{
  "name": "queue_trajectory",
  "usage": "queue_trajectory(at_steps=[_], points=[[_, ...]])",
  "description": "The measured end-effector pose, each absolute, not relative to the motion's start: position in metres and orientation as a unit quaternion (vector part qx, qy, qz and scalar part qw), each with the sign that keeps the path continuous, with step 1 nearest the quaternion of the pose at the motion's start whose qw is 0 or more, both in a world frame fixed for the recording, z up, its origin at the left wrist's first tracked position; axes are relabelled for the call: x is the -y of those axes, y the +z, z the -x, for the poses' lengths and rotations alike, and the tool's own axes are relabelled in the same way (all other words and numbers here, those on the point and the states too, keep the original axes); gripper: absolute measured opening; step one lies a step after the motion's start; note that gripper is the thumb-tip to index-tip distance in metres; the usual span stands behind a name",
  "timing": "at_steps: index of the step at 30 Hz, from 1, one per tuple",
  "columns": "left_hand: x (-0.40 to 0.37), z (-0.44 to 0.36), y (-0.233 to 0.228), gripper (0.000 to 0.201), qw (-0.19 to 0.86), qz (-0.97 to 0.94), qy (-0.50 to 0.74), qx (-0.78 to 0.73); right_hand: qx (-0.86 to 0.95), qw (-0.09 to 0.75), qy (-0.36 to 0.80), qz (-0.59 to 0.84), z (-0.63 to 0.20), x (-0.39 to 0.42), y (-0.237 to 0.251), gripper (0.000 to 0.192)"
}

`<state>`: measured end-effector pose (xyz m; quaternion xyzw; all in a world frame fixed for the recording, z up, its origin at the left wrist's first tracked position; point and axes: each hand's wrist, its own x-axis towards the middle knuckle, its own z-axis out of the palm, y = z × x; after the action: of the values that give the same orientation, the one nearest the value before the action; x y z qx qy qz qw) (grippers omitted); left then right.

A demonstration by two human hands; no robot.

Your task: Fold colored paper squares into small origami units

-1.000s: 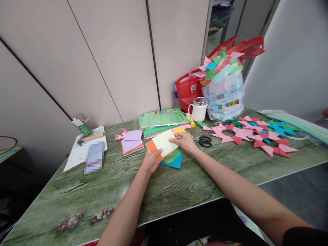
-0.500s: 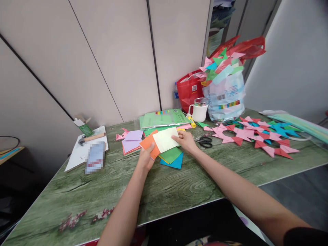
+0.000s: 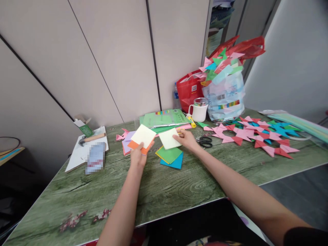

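Paper squares look matt & smooth; table has glossy green wood-grain print; mug is glazed w/ shiny metal lid; bag is glossy plastic.

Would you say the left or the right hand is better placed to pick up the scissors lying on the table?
Right, I would judge. The right hand holds a pale yellow sheet and sits just beside the scissors. The left hand grips pale yellow and orange sheets farther away, across the green and blue squares.
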<state>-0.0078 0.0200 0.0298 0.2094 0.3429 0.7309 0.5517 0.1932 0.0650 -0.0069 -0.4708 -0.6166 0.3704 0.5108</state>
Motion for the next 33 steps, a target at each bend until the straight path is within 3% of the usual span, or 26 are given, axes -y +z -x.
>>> queue_trajectory(at_steps=[3,6,9,12,15,20,24,30,33], points=[[-0.022,0.012,0.032,0.042,0.538,-0.194,0.748,-0.337,0.688,0.393,0.331,0.513,-0.19,-0.058,-0.006,0.027],[-0.017,0.002,0.028,0.041,0.573,-0.223,0.716,-0.33,0.728,0.349,0.229,0.544,-0.187,-0.051,-0.002,0.026],[-0.01,-0.012,0.02,0.042,0.607,-0.264,0.67,-0.337,0.711,0.41,0.176,0.543,-0.186,-0.048,0.003,0.02],[-0.004,-0.021,0.015,0.046,0.633,-0.297,0.631,-0.336,0.662,0.491,0.295,0.483,-0.184,-0.05,0.005,0.027],[-0.002,-0.024,0.013,0.047,0.649,-0.324,0.607,-0.324,0.624,0.498,0.412,0.44,-0.181,-0.053,0.0,0.031],[-0.002,-0.02,0.015,0.048,0.66,-0.341,0.596,-0.306,0.601,0.525,0.421,0.431,-0.185,-0.062,-0.01,0.028],[-0.003,-0.016,0.017,0.044,0.656,-0.329,0.608,-0.302,0.581,0.551,0.33,0.5,-0.206,-0.073,-0.009,0.028],[-0.004,-0.017,0.02,0.037,0.648,-0.278,0.627,-0.332,0.618,0.405,0.074,0.67,-0.227,-0.072,-0.001,0.031],[-0.004,-0.017,0.019,0.037,0.65,-0.291,0.621,-0.326,0.649,0.454,0.044,0.609,-0.215,-0.065,0.005,0.024]])
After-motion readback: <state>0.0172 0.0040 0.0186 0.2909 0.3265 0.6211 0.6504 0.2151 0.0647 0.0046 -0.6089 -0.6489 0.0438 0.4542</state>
